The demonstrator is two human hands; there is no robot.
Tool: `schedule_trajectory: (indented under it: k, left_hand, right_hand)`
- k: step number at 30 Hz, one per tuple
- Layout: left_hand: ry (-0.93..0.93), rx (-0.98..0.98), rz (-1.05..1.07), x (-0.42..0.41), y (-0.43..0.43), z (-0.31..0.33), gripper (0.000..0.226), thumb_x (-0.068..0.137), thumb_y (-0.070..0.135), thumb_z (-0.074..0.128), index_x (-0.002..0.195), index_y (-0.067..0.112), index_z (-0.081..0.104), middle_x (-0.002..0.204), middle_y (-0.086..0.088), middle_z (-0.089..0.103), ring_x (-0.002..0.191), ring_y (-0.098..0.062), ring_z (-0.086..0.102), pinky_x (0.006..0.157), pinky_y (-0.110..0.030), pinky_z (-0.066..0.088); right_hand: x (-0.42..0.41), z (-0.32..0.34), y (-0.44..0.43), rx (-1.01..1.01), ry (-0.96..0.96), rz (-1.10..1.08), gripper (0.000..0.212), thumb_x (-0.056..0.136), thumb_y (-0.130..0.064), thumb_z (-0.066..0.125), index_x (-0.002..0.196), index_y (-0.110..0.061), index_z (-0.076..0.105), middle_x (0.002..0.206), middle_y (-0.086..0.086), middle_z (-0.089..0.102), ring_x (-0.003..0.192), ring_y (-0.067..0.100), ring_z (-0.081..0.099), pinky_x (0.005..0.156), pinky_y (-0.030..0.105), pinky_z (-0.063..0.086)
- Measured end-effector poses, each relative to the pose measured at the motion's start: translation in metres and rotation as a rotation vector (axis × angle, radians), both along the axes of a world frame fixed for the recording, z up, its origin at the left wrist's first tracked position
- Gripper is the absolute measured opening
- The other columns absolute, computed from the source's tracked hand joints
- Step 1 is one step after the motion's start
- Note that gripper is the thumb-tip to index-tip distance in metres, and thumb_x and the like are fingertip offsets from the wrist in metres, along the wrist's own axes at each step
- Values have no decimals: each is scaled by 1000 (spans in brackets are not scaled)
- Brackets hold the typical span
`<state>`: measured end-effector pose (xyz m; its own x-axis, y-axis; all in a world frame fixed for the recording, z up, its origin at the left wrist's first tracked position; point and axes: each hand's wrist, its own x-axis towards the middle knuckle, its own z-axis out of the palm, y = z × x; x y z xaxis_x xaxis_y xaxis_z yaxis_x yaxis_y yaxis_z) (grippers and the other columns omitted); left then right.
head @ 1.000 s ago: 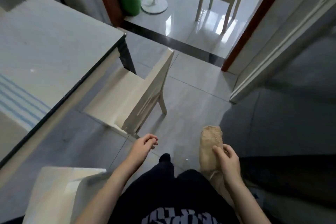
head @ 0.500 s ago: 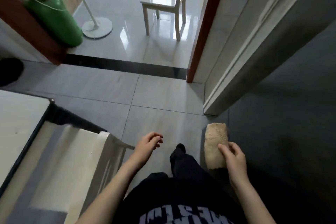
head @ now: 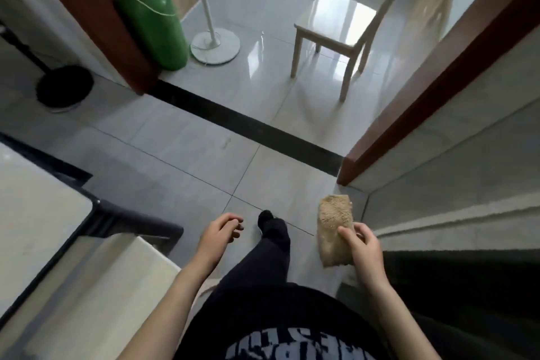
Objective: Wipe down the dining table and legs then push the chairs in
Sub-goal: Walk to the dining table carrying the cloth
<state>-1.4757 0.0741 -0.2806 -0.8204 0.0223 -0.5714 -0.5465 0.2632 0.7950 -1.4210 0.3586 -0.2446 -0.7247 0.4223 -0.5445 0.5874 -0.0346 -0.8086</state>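
My right hand point(head: 362, 254) grips a folded tan cloth point(head: 334, 225) at the lower right, held out in front of my body. My left hand point(head: 220, 232) hangs beside it with fingers loosely curled and holds nothing. The corner of the white dining table point(head: 35, 213) with its dark rim shows at the left edge. A pale chair point(head: 96, 286) stands against it at the lower left, just left of my left forearm. A second light wooden chair point(head: 336, 29) stands apart in the far room beyond the doorway.
A dark threshold strip point(head: 248, 128) crosses the grey tiled floor ahead. A green gas cylinder point(head: 152, 17) and a white fan base point(head: 214, 47) stand past the left door frame. A black round base point(head: 64, 86) sits at the left. A wall and red-brown door frame point(head: 438, 79) close the right side.
My view has swung right and forward, away from the table toward the doorway. The table and near chair slid to the lower left. Both hands keep their pose, the cloth still in the right.
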Motion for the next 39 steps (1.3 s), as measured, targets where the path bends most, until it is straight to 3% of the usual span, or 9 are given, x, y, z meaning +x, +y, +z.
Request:
schedule_trajectory:
  k: [10,15,20,24,26,29,31,34,39]
  left_hand:
    - [96,1,352,-200,-67,20,25,99,15,44,90,21,67,86,-1,69,78,-15,62,74,-26,49]
    - [130,28,572,-251,-94,33,18,95,20,49,89,20,67,84,1,69,75,-12,61,72,-22,48]
    - [97,42,881,-296,-121,25,23,98,8,45,87,15,65,85,-6,66,76,-17,58,72,-25,44]
    - [68,34,1132,-330,-141,33,24,98,8,45,87,15,64,87,-6,67,77,-15,59,71,-22,45]
    - [78,13,1257,-339,-153,40,24,98,10,45,88,18,65,86,-2,68,77,-13,60,68,-17,45]
    - [114,0,1488,-346,-170,50,23,98,10,46,87,17,65,83,-1,67,74,-11,58,60,-11,44]
    - [133,21,1652,-343,-177,53,21,96,7,50,83,14,65,78,-2,64,73,-14,56,67,-18,47]
    - [163,17,1822,-328,-182,51,13,87,18,57,84,11,67,79,-6,66,78,-21,57,80,-34,47]
    - [87,-4,1983,-302,-195,39,18,84,27,53,89,16,67,84,-4,68,76,-15,60,72,-24,46]
  right_hand:
    - [-301,31,-75,-22,86,438,11,86,-24,66,91,-15,66,87,12,69,80,24,62,61,35,48]
    - [-409,39,-125,-30,77,636,3,90,-19,64,91,-19,67,86,8,70,84,29,66,70,46,57]
    - [-520,31,-190,-17,54,868,3,89,-20,66,90,-17,66,79,4,69,78,22,62,67,38,51]
    - [-603,33,-258,-6,24,1088,10,85,-25,68,85,-15,66,81,17,65,77,25,60,67,41,50]
    - [-634,39,-299,-23,35,1223,14,86,-23,67,86,-10,64,80,21,59,74,24,55,64,37,44]
    - [-665,50,-364,-39,66,1445,8,88,-21,67,88,-13,64,84,10,65,78,24,59,67,40,48]
    - [-673,55,-403,-44,86,1575,6,89,-23,66,90,-17,65,88,5,67,81,23,62,71,41,51]
    - [-669,48,-457,-62,101,1758,7,91,-22,64,93,-15,64,91,3,67,83,20,63,66,29,50]
    - [-635,17,-541,-36,54,1997,8,90,-21,65,90,-12,65,89,6,67,84,27,64,63,31,49]
